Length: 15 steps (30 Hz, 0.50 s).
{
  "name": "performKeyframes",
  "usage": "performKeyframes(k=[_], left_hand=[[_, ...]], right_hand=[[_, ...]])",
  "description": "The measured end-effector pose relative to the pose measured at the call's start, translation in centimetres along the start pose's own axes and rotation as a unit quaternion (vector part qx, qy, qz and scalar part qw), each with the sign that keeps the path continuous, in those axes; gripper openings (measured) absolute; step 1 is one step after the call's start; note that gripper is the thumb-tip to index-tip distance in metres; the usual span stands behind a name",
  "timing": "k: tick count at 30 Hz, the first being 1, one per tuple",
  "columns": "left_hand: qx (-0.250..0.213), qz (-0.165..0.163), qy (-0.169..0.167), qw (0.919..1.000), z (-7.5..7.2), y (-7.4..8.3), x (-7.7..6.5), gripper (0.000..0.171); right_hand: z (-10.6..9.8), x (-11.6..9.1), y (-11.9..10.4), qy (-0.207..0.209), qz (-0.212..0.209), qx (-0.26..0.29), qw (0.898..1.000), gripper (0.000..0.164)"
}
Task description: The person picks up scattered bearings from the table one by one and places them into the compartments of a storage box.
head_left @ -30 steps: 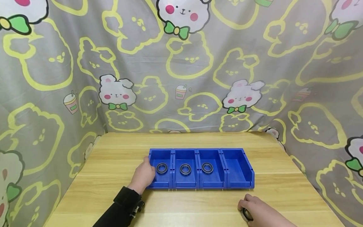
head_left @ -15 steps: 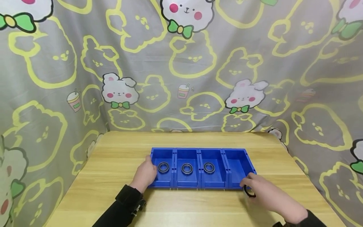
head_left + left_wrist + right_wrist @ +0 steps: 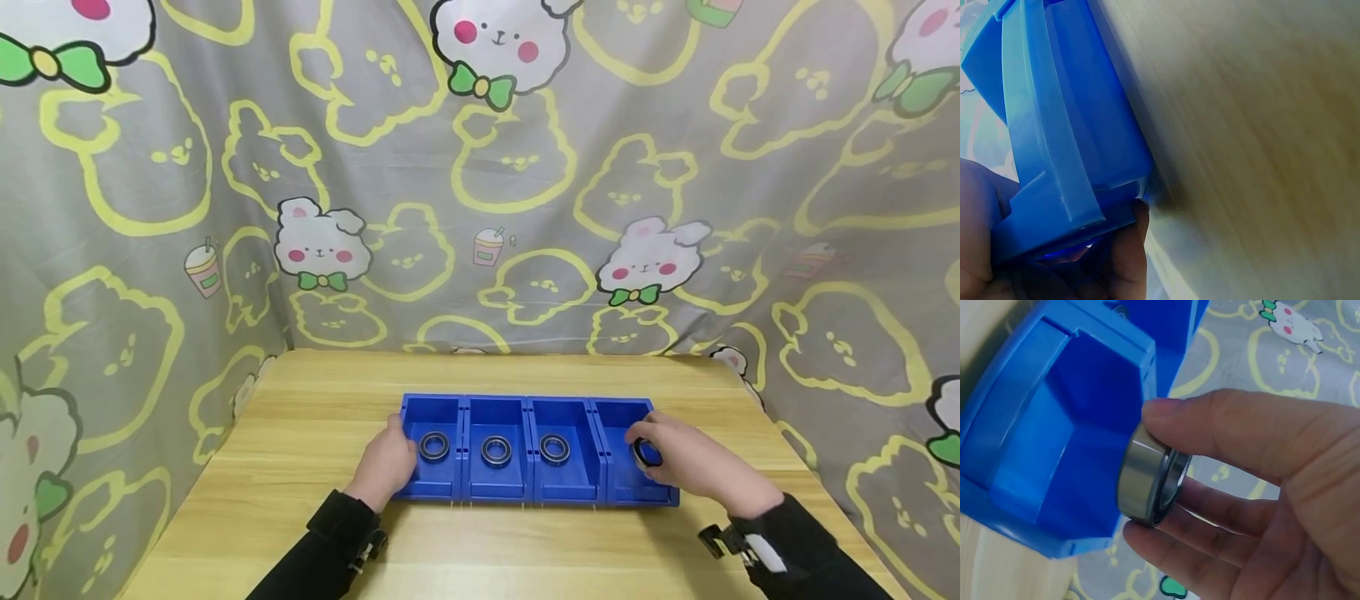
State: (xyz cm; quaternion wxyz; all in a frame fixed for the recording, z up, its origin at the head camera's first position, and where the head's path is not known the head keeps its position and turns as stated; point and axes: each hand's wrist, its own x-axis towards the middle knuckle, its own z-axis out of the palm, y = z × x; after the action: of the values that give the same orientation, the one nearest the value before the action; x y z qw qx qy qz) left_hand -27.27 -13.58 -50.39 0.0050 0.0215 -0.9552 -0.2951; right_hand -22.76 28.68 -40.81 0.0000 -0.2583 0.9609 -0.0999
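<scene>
A row of joined blue bins [image 3: 495, 492] stands on the table. My left hand [image 3: 386, 461] grips the left end wall of the row; in the left wrist view its thumb and fingers wrap the blue edge [image 3: 1054, 206]. My right hand [image 3: 686, 457] pinches a ball bearing [image 3: 1142, 478] between thumb and fingers, tilted on edge, over the rightmost bin [image 3: 622, 433]. One bearing lies flat in each of the other bins: the left bearing [image 3: 434, 447], the middle bearing [image 3: 496, 451] and the right bearing [image 3: 554, 449].
The bins stand on a wood-grain table [image 3: 337, 375]. A grey curtain [image 3: 420, 183] with cartoon prints hangs behind it and along both sides. Dark sleeves with wrist-worn devices [image 3: 742, 546] cover both forearms.
My right hand has carried the bearing from the table in front, up and forward, to above the rightmost bin. My left hand keeps its hold on the row's left end.
</scene>
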Motion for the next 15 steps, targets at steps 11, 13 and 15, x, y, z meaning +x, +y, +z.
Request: performKeyframes(k=[11, 13, 15], left_hand=[[-0.007, -0.004, -0.005, 1.0, -0.2, 0.1, -0.1, 0.054], [-0.005, -0.001, -0.005, 1.0, -0.1, 0.1, 0.0, 0.054], [-0.004, 0.001, -0.004, 1.0, -0.2, 0.1, 0.0, 0.054]], right_hand=[[2.4, 3.4, 1.6, -0.001, 0.035, -0.001, 0.999, 0.035], [2.8, 3.7, 1.9, -0.004, 0.035, -0.002, 0.999, 0.035], [3.3, 4.1, 2.1, -0.007, 0.039, -0.001, 0.999, 0.034]])
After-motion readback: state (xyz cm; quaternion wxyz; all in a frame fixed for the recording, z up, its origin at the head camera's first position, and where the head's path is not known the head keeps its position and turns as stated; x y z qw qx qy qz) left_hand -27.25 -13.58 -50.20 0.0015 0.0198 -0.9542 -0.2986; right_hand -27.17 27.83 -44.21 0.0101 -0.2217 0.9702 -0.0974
